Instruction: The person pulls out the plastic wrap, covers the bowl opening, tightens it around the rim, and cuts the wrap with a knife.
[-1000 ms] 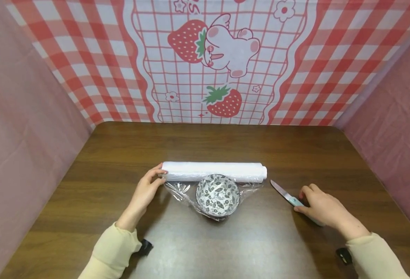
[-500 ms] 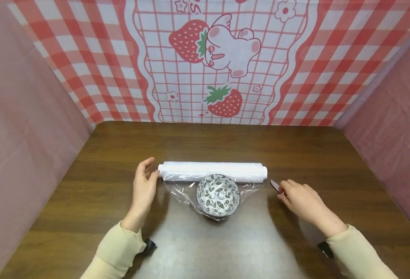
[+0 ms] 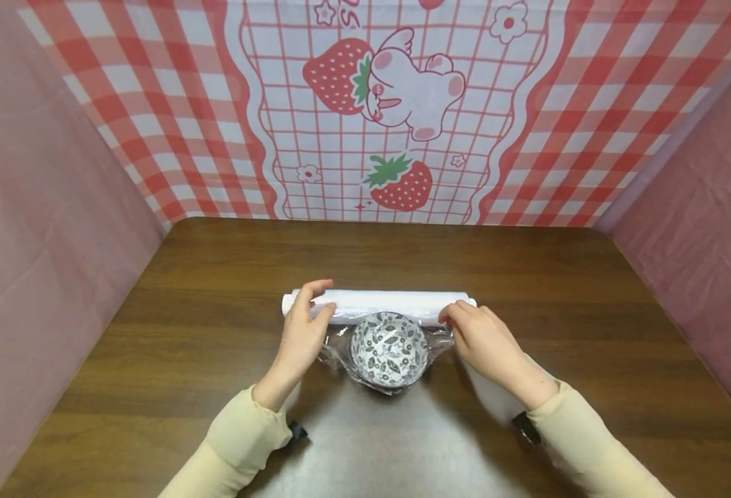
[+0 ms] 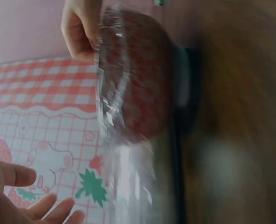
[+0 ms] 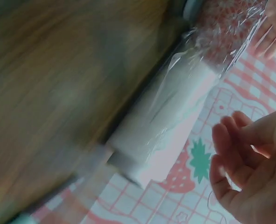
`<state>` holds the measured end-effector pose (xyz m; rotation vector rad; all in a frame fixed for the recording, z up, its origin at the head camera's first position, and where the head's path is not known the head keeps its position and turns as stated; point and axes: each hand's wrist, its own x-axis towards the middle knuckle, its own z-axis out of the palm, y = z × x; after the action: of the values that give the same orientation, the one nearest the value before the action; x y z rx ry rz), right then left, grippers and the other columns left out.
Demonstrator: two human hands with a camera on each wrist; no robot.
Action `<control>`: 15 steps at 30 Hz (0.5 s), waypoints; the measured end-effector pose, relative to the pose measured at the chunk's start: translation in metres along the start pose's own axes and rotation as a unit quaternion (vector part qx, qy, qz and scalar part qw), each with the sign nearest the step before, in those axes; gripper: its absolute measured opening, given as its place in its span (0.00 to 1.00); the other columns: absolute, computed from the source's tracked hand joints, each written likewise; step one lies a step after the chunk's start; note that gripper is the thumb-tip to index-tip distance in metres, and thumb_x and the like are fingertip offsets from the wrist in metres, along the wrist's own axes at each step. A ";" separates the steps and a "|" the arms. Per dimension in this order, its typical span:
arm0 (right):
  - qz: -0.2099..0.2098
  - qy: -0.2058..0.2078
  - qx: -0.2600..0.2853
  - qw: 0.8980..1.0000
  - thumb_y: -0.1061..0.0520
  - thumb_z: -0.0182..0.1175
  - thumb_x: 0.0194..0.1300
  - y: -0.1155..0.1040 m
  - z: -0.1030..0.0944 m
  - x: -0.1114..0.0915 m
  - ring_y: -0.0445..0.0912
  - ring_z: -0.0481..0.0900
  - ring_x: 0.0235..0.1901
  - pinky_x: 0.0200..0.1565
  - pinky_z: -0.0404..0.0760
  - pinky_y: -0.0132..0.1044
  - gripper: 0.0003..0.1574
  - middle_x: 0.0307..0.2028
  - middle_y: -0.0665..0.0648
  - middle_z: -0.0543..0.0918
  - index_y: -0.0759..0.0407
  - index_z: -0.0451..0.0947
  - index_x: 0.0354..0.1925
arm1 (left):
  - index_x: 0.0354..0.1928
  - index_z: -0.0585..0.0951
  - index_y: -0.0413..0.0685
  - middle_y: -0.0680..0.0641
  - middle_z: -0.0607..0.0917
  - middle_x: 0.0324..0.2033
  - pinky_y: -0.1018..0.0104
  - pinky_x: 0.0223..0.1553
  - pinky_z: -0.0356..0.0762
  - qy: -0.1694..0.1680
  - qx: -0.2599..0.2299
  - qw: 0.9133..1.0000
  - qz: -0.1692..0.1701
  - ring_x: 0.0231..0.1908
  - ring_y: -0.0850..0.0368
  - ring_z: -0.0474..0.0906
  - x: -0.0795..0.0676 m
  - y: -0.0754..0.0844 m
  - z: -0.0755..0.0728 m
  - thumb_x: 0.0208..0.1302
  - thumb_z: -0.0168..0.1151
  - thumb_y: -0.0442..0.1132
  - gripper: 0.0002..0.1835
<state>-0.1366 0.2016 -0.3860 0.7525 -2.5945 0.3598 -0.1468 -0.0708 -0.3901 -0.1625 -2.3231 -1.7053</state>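
A patterned bowl [image 3: 390, 349] stands mid-table with clear cling film stretched over it. The film runs back to a white cling film roll [image 3: 377, 304] lying crosswise right behind the bowl. My left hand [image 3: 303, 332] is over the roll's left end, its fingers spread apart, as the left wrist view also shows. At the roll's right end, my right hand [image 3: 486, 342] overlaps the film's edge. In the right wrist view the right hand [image 5: 250, 163] has loosely bent fingers and holds nothing. A knife with a teal handle [image 5: 22, 218] lies beyond the roll's end there; the head view hides it.
Brown wooden table [image 3: 216, 277] underneath, with a red checked cloth [image 3: 184, 104] hanging behind its far edge. Pink curtains [image 3: 48, 242] hang at both sides. Dark straps [image 3: 527, 427] show at the wrists.
My right hand has left the knife and moved left to the roll's right end. My left hand let go of the roll's left end, then moved right over it. Bowl and roll have stayed put.
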 end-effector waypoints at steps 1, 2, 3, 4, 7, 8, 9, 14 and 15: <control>-0.003 0.004 0.012 1.000 0.66 0.54 0.57 -0.003 0.001 0.002 0.44 0.76 0.30 0.34 0.73 0.40 0.06 0.28 0.50 0.77 0.58 0.75 0.32 | 0.52 0.74 0.42 0.41 0.77 0.51 0.54 0.58 0.62 -0.011 0.001 1.000 -0.003 0.55 0.48 0.69 0.001 0.002 0.003 0.57 0.55 0.31 0.18; -0.005 0.005 0.025 1.000 0.65 0.54 0.58 -0.005 0.002 0.005 0.44 0.76 0.32 0.36 0.74 0.41 0.06 0.30 0.51 0.78 0.58 0.75 0.34 | 0.52 0.74 0.42 0.42 0.78 0.50 0.54 0.58 0.62 -0.021 0.002 1.000 -0.005 0.54 0.48 0.70 0.002 0.004 0.006 0.58 0.54 0.32 0.18; -0.006 0.005 0.038 0.999 0.64 0.54 0.60 -0.008 0.004 0.007 0.45 0.77 0.34 0.38 0.74 0.41 0.06 0.32 0.51 0.79 0.58 0.76 0.36 | 0.52 0.74 0.42 0.42 0.78 0.50 0.54 0.57 0.62 -0.033 0.004 0.999 -0.005 0.54 0.48 0.70 0.002 0.005 0.008 0.59 0.54 0.32 0.17; -0.006 0.002 0.057 0.998 0.63 0.54 0.60 -0.010 0.005 0.009 0.46 0.77 0.37 0.40 0.74 0.42 0.07 0.35 0.52 0.79 0.58 0.76 0.38 | 0.52 0.74 0.43 0.43 0.78 0.50 0.53 0.57 0.63 -0.043 0.006 0.999 -0.006 0.54 0.48 0.71 0.003 0.007 0.010 0.59 0.54 0.33 0.17; 0.013 -0.023 0.117 0.993 0.61 0.52 0.63 -0.018 0.008 0.014 0.47 0.77 0.42 0.45 0.74 0.43 0.11 0.41 0.54 0.79 0.60 0.75 0.45 | 0.51 0.75 0.44 0.44 0.79 0.49 0.53 0.57 0.63 -0.067 0.020 0.998 -0.003 0.53 0.49 0.71 0.004 0.010 0.017 0.59 0.54 0.34 0.17; 0.022 -0.032 0.133 0.990 0.61 0.51 0.64 -0.020 0.010 0.015 0.48 0.77 0.44 0.47 0.73 0.44 0.13 0.42 0.55 0.79 0.60 0.75 0.47 | 0.51 0.75 0.44 0.44 0.79 0.49 0.53 0.57 0.63 -0.075 0.024 0.997 -0.001 0.53 0.49 0.71 0.004 0.011 0.019 0.60 0.54 0.35 0.16; 0.031 -0.039 0.147 0.988 0.60 0.51 0.65 -0.022 0.011 0.016 0.48 0.76 0.45 0.48 0.73 0.44 0.14 0.44 0.56 0.79 0.61 0.74 0.48 | 0.51 0.75 0.44 0.44 0.79 0.49 0.53 0.57 0.63 -0.082 0.027 0.996 0.000 0.54 0.49 0.71 0.004 0.011 0.021 0.60 0.54 0.35 0.16; 0.054 -0.053 0.180 0.981 0.62 0.49 0.65 -0.030 0.021 0.018 0.48 0.75 0.47 0.50 0.72 0.45 0.16 0.46 0.57 0.77 0.62 0.72 0.51 | 0.50 0.76 0.44 0.44 0.79 0.49 0.53 0.57 0.64 -0.106 0.044 0.993 -0.008 0.53 0.49 0.72 0.002 0.008 0.029 0.60 0.54 0.37 0.15; 0.054 -0.051 0.183 0.980 0.62 0.50 0.65 -0.030 0.023 0.018 0.48 0.75 0.47 0.50 0.72 0.44 0.15 0.46 0.56 0.77 0.62 0.72 0.50 | 0.50 0.76 0.44 0.44 0.79 0.49 0.53 0.57 0.64 -0.110 0.043 0.993 -0.010 0.53 0.48 0.72 0.001 0.007 0.030 0.60 0.54 0.36 0.15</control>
<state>-0.1404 0.1606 -0.3944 0.7662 -2.7064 0.8706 -0.1507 -0.0401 -0.3921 -0.3265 -2.5582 -1.6678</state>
